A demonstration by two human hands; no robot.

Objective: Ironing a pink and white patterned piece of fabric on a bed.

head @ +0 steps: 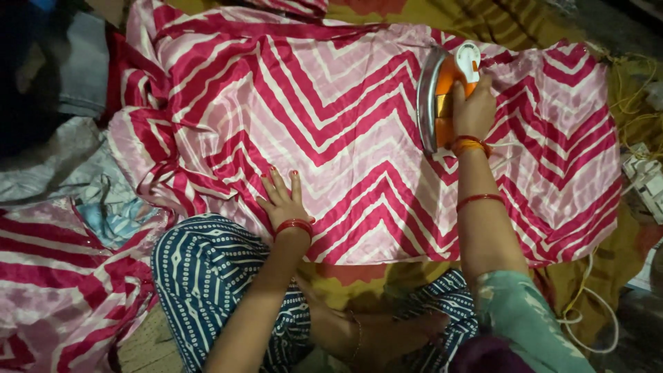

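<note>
Right now your right hand is wrapped around the handle of the iron, an orange one with a white dial at its far end and a shiny metal soleplate. It is tipped up on its side, so the soleplate faces left instead of lying flat on the cloth. It sits on the far right part of the fabric, a glossy pink piece with wide zigzag stripes in deep red and white, spread out in front of you (mostly smooth in the middle, bunched into folds along its left edge). Your left hand lies open and flat on the near edge of the fabric, fingers spread, just above your knee in the blue patterned trousers. More of the same striped cloth lies heaped at your lower left. A yellowish cord trails at your right.
</note>
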